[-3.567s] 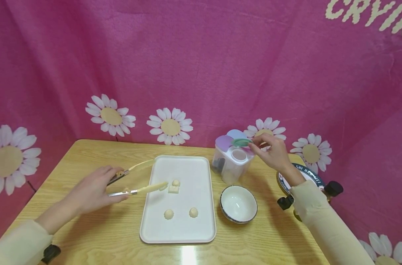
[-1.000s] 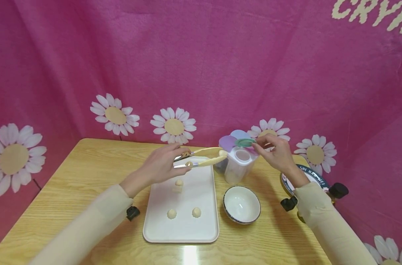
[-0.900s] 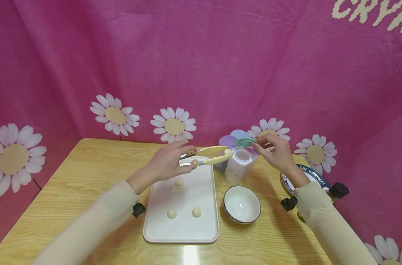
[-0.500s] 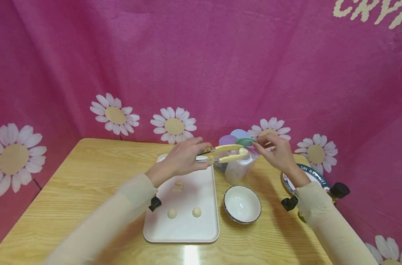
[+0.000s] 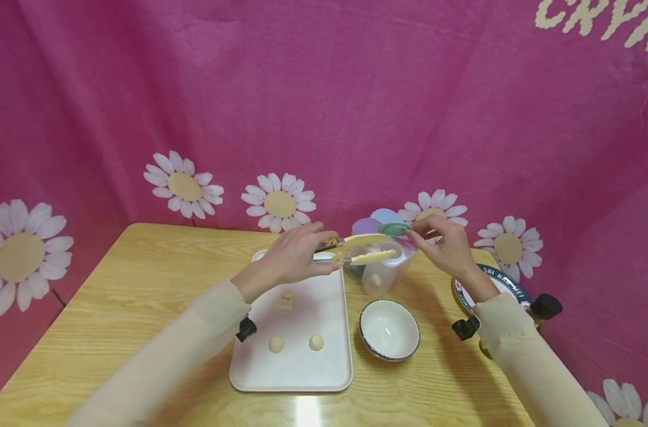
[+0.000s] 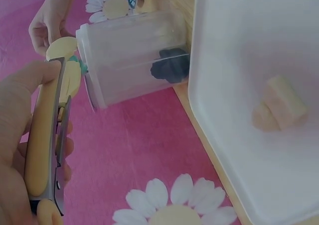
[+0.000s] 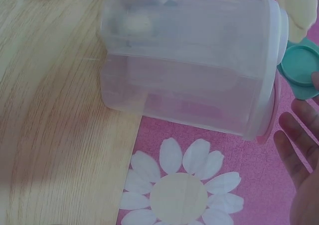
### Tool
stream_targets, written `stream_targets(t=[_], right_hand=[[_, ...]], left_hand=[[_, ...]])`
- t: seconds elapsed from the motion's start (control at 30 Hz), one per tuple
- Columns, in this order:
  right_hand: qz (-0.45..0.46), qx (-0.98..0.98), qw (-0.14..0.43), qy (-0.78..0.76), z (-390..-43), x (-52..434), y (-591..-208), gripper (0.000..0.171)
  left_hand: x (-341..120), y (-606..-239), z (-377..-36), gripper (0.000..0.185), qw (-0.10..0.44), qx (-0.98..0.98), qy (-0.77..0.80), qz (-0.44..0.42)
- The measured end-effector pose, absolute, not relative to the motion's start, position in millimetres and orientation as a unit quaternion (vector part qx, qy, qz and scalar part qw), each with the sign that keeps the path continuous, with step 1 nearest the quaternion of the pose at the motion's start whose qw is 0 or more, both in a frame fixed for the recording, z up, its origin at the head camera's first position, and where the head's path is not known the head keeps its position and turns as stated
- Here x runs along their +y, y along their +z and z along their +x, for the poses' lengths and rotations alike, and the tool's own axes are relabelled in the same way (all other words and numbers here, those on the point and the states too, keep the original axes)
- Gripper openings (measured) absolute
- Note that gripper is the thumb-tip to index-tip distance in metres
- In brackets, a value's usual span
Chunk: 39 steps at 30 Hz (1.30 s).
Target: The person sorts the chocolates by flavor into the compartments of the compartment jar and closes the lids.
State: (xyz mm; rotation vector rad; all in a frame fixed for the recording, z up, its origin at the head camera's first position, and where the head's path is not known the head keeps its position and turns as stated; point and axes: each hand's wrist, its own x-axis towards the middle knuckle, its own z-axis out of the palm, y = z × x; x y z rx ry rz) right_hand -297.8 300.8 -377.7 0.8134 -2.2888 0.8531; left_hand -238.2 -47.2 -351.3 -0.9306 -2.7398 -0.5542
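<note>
Tongs in the left hand stand parted over the container; one pale piece lies low inside. Best hold the green lid (pinched by the right hand) clear of them.

Head view bright, evenly lit; white glare patch on desk at bottom centre, soft shadow lower right. Wide-angle stretch toward edges. Wrist views dimmer, hazy, low contrast; tray looks greyish, container contents blurry at upper left.
</note>
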Motion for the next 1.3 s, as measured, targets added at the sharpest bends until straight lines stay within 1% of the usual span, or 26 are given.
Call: stream_targets(t=[0.2, 0.53, 0.9, 1.13, 1.3], right_hand=[[0.3, -0.856, 0.279, 0.316, -296.1, 301.8, -377.0, 0.016], [0.304, -0.852, 0.273, 0.326, -295.1, 300.3, -376.8, 0.017], [0.309, -0.851, 0.274, 0.325, -293.8, 298.6, -378.5, 0.016], [0.308, -0.851, 0.272, 0.327, -292.5, 298.7, -377.2, 0.015], [0.309, -0.851, 0.276, 0.323, -292.7, 299.2, -375.8, 0.016]], left_hand=[[-67.0, -355.8, -228.7, 0.051, 0.099, -0.931, -0.184, -0.299], [-125.9, -376.4, -209.7, 0.049, 0.068, -0.944, -0.198, -0.257], [-190.8, -400.0, -172.6, 0.05, 0.068, -0.956, -0.172, -0.227], [-210.1, -410.4, -153.9, 0.047, 0.06, -0.961, -0.164, -0.216], [-214.2, -420.9, -151.2, 0.046, 0.051, -0.963, -0.163, -0.21]])
